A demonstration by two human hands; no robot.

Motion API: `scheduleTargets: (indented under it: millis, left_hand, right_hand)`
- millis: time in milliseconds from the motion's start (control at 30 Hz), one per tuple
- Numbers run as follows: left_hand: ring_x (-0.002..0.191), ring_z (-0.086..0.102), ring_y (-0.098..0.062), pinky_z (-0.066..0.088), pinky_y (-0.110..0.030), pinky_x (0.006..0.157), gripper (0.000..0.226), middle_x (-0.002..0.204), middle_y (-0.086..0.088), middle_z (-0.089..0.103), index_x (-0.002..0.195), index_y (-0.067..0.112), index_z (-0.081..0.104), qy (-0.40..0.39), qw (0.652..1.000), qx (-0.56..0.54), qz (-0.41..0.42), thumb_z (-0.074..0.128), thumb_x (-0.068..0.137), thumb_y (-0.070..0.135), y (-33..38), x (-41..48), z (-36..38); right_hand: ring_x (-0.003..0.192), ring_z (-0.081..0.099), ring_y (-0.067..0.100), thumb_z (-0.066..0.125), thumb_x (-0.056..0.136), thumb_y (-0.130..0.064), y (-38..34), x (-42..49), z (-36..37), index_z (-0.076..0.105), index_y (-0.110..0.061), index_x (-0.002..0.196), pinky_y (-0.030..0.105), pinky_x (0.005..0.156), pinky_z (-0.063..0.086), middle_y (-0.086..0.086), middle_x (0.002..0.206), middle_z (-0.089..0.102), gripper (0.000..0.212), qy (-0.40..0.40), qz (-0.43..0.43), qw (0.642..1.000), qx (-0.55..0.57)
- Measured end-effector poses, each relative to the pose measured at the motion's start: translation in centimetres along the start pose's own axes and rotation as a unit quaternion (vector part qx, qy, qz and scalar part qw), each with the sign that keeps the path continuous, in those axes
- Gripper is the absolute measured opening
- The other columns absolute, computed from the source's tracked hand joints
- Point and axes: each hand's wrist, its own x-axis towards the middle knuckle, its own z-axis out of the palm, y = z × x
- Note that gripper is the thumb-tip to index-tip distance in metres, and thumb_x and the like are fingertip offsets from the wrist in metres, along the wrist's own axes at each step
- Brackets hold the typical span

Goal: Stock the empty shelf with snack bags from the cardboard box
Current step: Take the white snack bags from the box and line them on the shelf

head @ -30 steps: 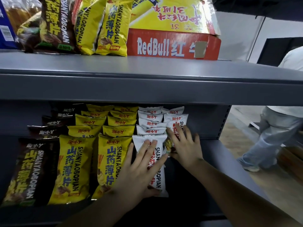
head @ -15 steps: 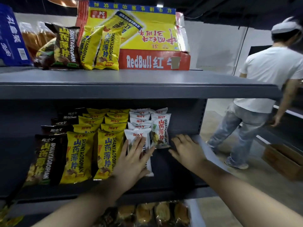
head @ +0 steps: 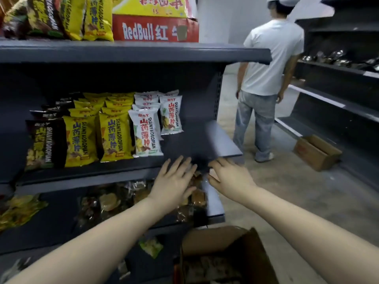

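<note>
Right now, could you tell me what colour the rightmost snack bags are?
White snack bags with red lettering, clearest in the head view.

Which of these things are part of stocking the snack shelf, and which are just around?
Part of the job: white snack bags, yellow snack bags, shelf, cardboard box, left hand, right hand.

Just around: RedBull carton, person in white shirt, second box on the floor.

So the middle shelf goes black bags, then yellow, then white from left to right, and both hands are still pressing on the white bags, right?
Not quite. The head view shows the left hand and right hand empty, open and off the white bags, now in front of the shelf edge. The order is right: black bags, yellow bags, then white.
</note>
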Motion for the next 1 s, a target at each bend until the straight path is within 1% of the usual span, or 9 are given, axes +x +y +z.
scheduleTargets:
  millis: [167,233,300,333,433,567,633,767,1000]
  left_hand:
    - [0.121,0.056,-0.025,0.045,-0.045,0.097,0.061,0.129,-0.005,0.061,0.123,0.018,0.061,-0.079,0.996,-0.045,0.007,0.071,0.071,0.050,5.2,-3.5,2.3]
    - [0.113,0.062,-0.024,0.050,-0.042,0.090,0.060,0.122,-0.004,0.065,0.116,0.018,0.066,-0.131,0.989,-0.067,0.019,0.074,0.067,0.052,7.0,-4.8,3.3]
    - [0.110,0.064,-0.025,0.052,-0.039,0.087,0.052,0.123,-0.006,0.065,0.114,0.017,0.067,-0.163,0.982,-0.094,0.015,0.067,0.074,0.051,8.6,-5.8,4.3]
    - [0.119,0.057,-0.026,0.047,-0.039,0.094,0.051,0.133,-0.007,0.057,0.123,0.016,0.061,-0.185,0.976,-0.115,0.010,0.056,0.083,0.048,9.4,-6.2,4.8]
    - [0.138,0.030,-0.025,0.027,-0.036,0.110,0.051,0.153,-0.004,0.029,0.144,0.018,0.034,-0.298,0.942,-0.153,0.000,0.041,0.097,0.038,11.5,-7.8,6.7]
    - [0.109,0.054,-0.025,0.045,-0.030,0.085,0.030,0.125,-0.009,0.055,0.120,0.014,0.054,-0.388,0.896,-0.217,-0.022,0.043,0.096,0.028,13.3,-9.7,10.8]
    - [0.098,0.057,-0.024,0.049,-0.031,0.078,0.025,0.114,-0.009,0.058,0.111,0.012,0.055,-0.448,0.865,-0.226,-0.035,0.043,0.096,0.027,14.0,-10.4,13.3]
    - [0.096,0.059,-0.027,0.049,-0.032,0.080,0.024,0.108,-0.012,0.059,0.109,0.007,0.054,-0.529,0.798,-0.268,-0.109,0.047,0.094,0.026,15.3,-11.1,17.9]
    - [0.115,0.055,-0.031,0.044,-0.034,0.095,0.033,0.124,-0.018,0.058,0.121,0.000,0.056,-0.577,0.709,-0.305,-0.268,0.049,0.093,0.016,18.0,-13.0,25.1]
  right_hand:
    - [0.108,0.056,0.030,0.048,0.092,-0.041,0.8,-6.8,3.3,0.056,-0.014,0.123,0.041,0.078,0.051,0.007,0.118,0.058,0.042,-0.073,0.020,0.997,0.015]
    - [0.112,0.054,0.027,0.047,0.092,-0.042,1.1,-9.2,4.9,0.053,-0.018,0.125,0.040,0.083,0.049,0.004,0.121,0.056,0.042,-0.099,0.052,0.993,0.028]
    - [0.115,0.051,0.025,0.046,0.092,-0.044,1.4,-11.4,6.4,0.052,-0.019,0.125,0.040,0.085,0.047,0.003,0.120,0.055,0.042,-0.126,0.074,0.989,0.028]
    - [0.115,0.051,0.026,0.046,0.091,-0.044,1.6,-12.4,7.2,0.052,-0.017,0.122,0.040,0.085,0.047,0.004,0.118,0.055,0.041,-0.141,0.082,0.986,0.024]
    - [0.113,0.052,0.029,0.047,0.091,-0.044,2.2,-15.0,9.8,0.052,-0.013,0.121,0.040,0.083,0.048,0.007,0.117,0.055,0.043,-0.187,0.110,0.976,0.028]
    - [0.116,0.049,0.025,0.044,0.093,-0.045,3.0,-17.1,13.3,0.049,-0.016,0.125,0.038,0.084,0.048,0.004,0.122,0.053,0.044,-0.248,0.158,0.954,0.047]
    - [0.117,0.048,0.025,0.044,0.094,-0.045,3.3,-17.6,15.2,0.047,-0.015,0.128,0.039,0.085,0.048,0.005,0.123,0.051,0.045,-0.287,0.181,0.938,0.065]
    - [0.120,0.045,0.028,0.049,0.094,-0.042,4.0,-18.0,19.8,0.042,-0.013,0.135,0.043,0.090,0.048,0.008,0.128,0.048,0.051,-0.378,0.212,0.896,0.100]
    - [0.130,0.036,0.030,0.061,0.089,-0.019,4.2,-17.4,27.2,0.028,-0.014,0.146,0.043,0.098,0.041,0.011,0.140,0.039,0.065,-0.521,0.129,0.841,0.075]
